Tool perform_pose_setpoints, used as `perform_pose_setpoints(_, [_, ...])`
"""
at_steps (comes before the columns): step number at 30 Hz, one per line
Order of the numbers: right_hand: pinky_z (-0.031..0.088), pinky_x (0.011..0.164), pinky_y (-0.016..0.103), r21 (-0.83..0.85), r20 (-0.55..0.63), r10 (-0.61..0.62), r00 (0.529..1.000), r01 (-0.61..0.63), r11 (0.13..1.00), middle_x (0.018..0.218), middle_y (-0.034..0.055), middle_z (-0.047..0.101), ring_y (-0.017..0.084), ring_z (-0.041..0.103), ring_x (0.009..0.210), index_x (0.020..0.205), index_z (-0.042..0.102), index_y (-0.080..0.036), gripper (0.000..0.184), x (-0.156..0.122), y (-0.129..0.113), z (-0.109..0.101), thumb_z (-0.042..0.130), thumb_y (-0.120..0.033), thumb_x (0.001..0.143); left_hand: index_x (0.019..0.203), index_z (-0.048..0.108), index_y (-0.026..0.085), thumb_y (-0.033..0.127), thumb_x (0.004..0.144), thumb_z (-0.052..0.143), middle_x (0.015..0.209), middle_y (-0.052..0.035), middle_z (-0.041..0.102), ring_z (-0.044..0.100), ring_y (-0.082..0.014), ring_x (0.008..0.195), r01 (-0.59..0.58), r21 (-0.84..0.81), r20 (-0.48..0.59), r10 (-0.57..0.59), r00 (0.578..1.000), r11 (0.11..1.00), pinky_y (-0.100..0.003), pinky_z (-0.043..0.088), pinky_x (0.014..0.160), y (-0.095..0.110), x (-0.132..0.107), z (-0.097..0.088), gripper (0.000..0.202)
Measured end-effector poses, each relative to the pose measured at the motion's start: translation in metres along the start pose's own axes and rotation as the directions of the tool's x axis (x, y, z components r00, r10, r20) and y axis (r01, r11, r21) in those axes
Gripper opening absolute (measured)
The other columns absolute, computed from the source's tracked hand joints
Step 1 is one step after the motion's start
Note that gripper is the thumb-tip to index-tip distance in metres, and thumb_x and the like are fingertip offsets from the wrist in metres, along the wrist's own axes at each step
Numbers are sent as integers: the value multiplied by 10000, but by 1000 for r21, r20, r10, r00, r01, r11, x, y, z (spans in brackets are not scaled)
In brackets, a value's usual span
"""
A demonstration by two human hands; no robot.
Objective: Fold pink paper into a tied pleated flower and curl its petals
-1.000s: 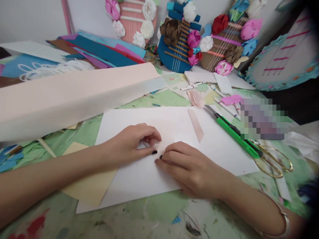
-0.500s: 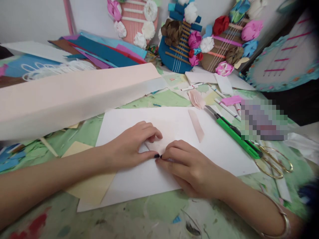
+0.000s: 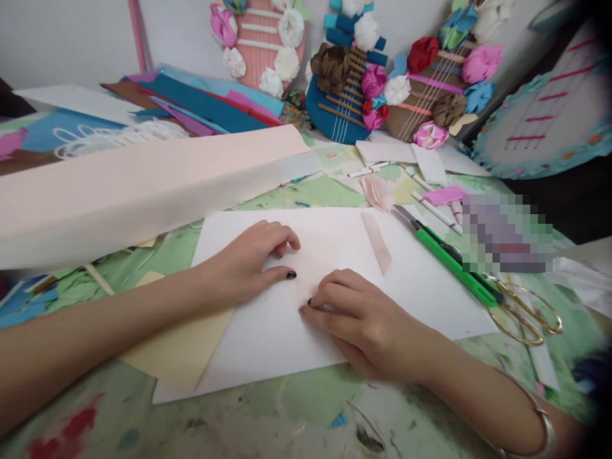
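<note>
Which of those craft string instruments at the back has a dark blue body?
The second instrument from the left; the others' bodies are pink, brown and pale grey.

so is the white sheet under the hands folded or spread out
Spread out: the white sheet lies flat on the green table surface, no crease showing, though the left hand and right hand hide part.
</note>
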State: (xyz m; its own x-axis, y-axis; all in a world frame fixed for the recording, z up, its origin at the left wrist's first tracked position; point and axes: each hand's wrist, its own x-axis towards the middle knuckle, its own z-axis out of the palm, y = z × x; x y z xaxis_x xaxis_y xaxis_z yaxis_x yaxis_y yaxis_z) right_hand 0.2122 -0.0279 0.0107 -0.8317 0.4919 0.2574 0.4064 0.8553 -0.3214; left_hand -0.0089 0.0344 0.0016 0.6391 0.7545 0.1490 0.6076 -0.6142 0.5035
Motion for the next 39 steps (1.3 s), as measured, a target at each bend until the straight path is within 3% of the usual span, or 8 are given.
perform_pose_setpoints(4, [421,748,381,-8,-10,-5,1000,5,1000,886,103,576,210,479,898,1074,583,-112,289,0,0,0,447,-71,821,918,503,181,290,772,569,797,-12,521,488,-157,751,31,10,-24,-31,999,999,-276,397,674,-5,1,-3,193])
perform_pose_setpoints(8, [421,773,383,-20,-39,-27,999,26,999,896,103,588,203,485,910,1062,584,-99,274,-2,0,1,453,-68,824,800,493,186,203,799,504,762,-17,540,496,-150,725,-16,6,-128,17,992,1000,-266,397,642,4,-5,-5,21])
perform_pose_setpoints(12, [432,789,374,48,-188,-1,982,10,999,942,94,602,191,498,920,1059,589,-135,275,-4,3,4,458,-80,824,759,527,180,160,787,527,751,-38,574,507,-162,737,-228,34,-240,229,943,973,-317,418,697,18,-16,-4,34])
perform_pose_setpoints(16, [450,753,345,170,-386,233,893,-179,969,899,75,613,177,519,855,989,626,-171,230,-3,10,6,484,-103,821,783,596,188,132,782,554,793,-51,638,548,-185,790,-443,144,-149,462,874,885,-356,433,727,23,-25,1,70])
perform_pose_setpoints(20, [437,756,339,216,-270,420,866,-371,903,865,47,611,183,507,855,909,636,-187,141,1,15,7,613,-196,770,864,621,167,110,795,537,868,-87,658,566,-210,853,-473,189,-91,495,864,860,-370,454,740,22,-26,7,123])
perform_pose_setpoints(25, [389,754,330,238,-122,506,854,-470,850,800,17,601,171,485,828,825,605,-188,58,6,14,5,609,-182,768,926,617,155,105,810,509,917,-100,661,575,-214,904,-494,192,-61,513,856,848,-372,465,772,21,-25,8,165])
perform_pose_setpoints(39, [340,750,326,253,-58,517,854,-488,835,752,4,596,162,465,816,742,592,-189,44,8,12,0,586,-172,782,968,604,155,114,828,492,965,-109,678,601,-219,950,-603,214,-19,620,784,769,-377,471,814,17,-25,7,184])
